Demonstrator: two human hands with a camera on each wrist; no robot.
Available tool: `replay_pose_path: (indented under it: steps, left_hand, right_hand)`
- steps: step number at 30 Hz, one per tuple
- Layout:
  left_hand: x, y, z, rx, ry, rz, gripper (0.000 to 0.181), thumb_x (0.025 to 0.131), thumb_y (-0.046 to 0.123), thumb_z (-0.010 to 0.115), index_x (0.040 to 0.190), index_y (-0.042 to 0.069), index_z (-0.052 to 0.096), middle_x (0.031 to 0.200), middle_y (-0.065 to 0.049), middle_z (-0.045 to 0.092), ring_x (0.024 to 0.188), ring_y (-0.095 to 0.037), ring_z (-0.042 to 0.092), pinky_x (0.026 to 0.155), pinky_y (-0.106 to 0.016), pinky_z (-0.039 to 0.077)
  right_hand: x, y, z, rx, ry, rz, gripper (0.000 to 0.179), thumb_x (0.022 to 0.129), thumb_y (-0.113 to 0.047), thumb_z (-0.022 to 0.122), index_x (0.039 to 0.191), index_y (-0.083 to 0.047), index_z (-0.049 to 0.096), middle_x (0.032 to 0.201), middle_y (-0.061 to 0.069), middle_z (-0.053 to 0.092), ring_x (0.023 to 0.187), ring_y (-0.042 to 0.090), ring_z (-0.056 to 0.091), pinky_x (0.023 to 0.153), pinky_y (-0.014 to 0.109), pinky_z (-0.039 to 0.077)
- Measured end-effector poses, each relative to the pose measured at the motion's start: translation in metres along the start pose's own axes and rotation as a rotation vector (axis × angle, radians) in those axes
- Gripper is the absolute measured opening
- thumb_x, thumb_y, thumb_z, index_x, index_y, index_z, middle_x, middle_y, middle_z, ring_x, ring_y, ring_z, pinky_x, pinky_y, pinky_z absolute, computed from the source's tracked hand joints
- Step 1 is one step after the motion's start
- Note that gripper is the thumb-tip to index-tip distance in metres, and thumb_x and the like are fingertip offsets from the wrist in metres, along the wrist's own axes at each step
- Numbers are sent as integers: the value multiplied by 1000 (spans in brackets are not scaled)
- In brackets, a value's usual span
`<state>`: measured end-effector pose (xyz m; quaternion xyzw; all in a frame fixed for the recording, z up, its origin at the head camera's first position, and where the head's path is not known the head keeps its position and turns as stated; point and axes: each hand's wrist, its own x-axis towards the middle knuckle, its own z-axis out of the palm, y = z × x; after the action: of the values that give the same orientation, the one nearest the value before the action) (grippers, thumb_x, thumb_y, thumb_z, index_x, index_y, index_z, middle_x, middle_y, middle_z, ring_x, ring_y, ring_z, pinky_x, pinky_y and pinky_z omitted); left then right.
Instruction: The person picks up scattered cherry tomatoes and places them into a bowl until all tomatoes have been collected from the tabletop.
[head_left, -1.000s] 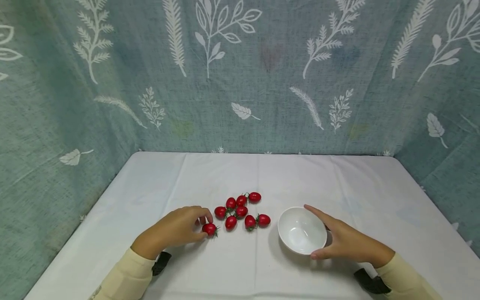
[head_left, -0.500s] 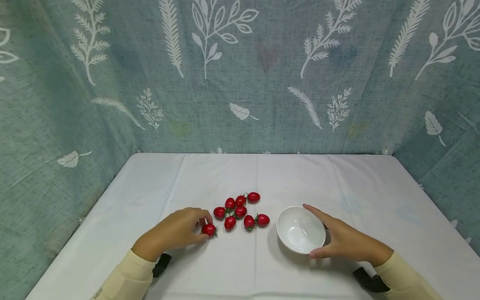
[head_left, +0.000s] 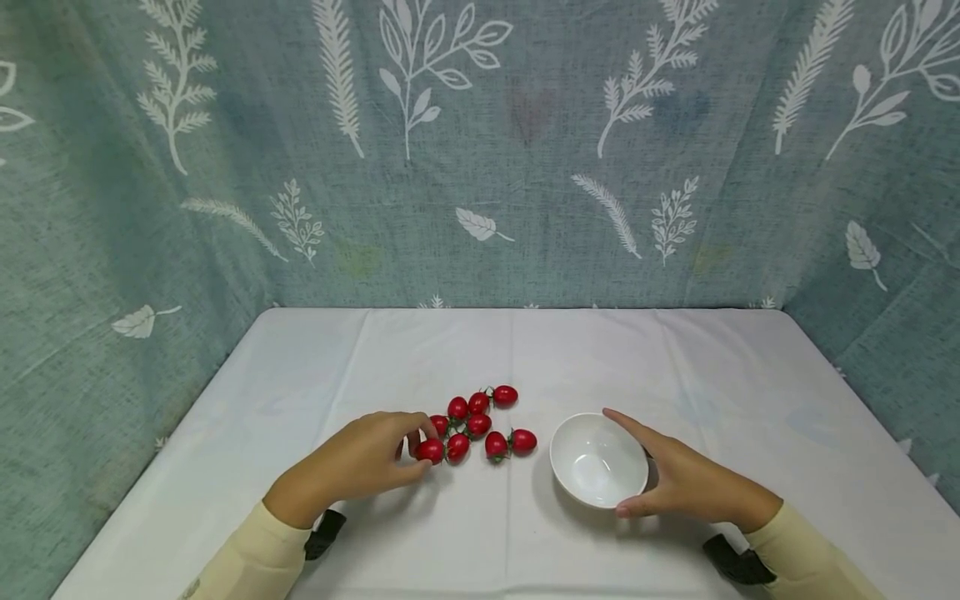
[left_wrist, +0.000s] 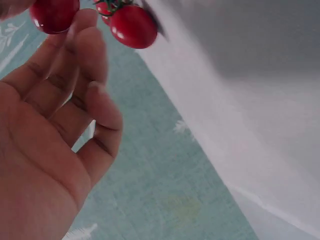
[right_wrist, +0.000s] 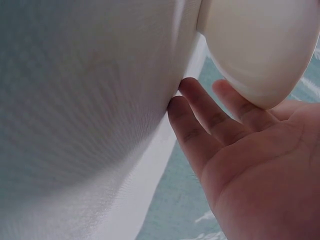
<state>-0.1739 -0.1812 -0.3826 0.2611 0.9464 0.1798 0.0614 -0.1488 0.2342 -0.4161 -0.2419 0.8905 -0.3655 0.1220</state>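
My left hand (head_left: pixel 363 458) pinches a red cherry tomato (head_left: pixel 430 451) between thumb and fingertips. In the left wrist view the same tomato (left_wrist: pixel 55 15) shows at the top, the other fingers loosely bent below it. Just right of it lies another cherry tomato (head_left: pixel 457 447), very close. Several more, such as the one at the back (head_left: pixel 506 396), lie in a loose cluster with green stems. On the right, a white bowl (head_left: pixel 596 467) stands with nothing in it. My right hand (head_left: pixel 690 479) holds its right side, thumb at the near rim and a finger at the far rim.
A white cloth (head_left: pixel 420 350) covers the table. Behind and at both sides hangs a blue-green curtain (head_left: pixel 420 250) with white leaf prints. Between the tomatoes and the bowl, a pair of cherry tomatoes (head_left: pixel 510 443) lies close to the bowl.
My left hand has moved slightly right and away from me, bringing its cherry tomato up against the cluster in the head view. The right hand keeps its hold on the bowl.
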Motion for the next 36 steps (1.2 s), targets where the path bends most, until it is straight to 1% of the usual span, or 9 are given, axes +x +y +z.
replay_pose_path:
  steps: [4,8,14,18,23,25,28,32,36]
  left_hand:
    - [3,8,-3,26,36,66,21,84,28,76,103,26,68,80,15,62,59,0,48,58,-20,44]
    - [8,17,-5,29,69,125,22,85,31,77,104,26,68,80,16,62,63,1,49,60,-19,45]
    - [20,34,-1,29,90,201,23,86,31,76,106,24,67,78,12,64,65,-1,51,64,-19,46]
    - [27,45,2,29,89,237,22,86,28,76,106,22,67,80,12,64,65,-1,51,68,-21,46]
    - [36,59,6,41,69,242,22,88,32,74,106,25,66,78,15,64,62,1,49,78,-26,46]
    - [40,65,9,51,65,260,21,89,34,73,107,25,66,78,17,63,64,2,51,79,-27,45]
    - [47,75,13,73,74,301,23,90,36,72,108,24,67,78,16,64,68,3,53,82,-30,44]
    - [54,86,18,70,69,344,22,91,36,70,110,25,67,82,15,66,71,5,53,81,-27,43]
    - [63,94,22,68,49,369,25,91,35,71,114,26,67,85,13,67,72,4,53,73,-18,44]
  right_hand:
    - [0,0,1,-2,5,-3,116,70,-51,86,160,-17,21,154,13,42,131,30,50,96,31,48]
    - [1,0,1,-4,4,-3,116,71,-52,86,160,-16,21,154,12,42,131,29,50,97,31,48]
    - [0,-1,1,-8,3,11,117,70,-53,86,160,-17,20,155,12,41,133,30,49,98,32,48]
    - [-1,0,2,-11,7,7,117,70,-52,86,160,-17,20,156,12,41,134,30,47,100,31,47]
    - [-1,1,3,-24,18,-12,116,71,-53,85,160,-17,20,155,11,42,133,27,48,100,29,46]
    - [-2,1,3,-27,23,-17,116,71,-53,85,160,-17,21,155,11,42,132,25,49,99,28,47]
    - [-2,2,2,-29,27,-21,115,71,-54,85,160,-17,21,154,10,43,130,24,50,98,27,47]
    - [-1,3,3,-11,19,-17,115,71,-53,85,160,-17,21,155,11,42,130,26,50,97,27,48]
    - [0,3,3,9,2,-10,116,72,-52,85,160,-16,19,156,13,40,132,30,50,96,27,48]
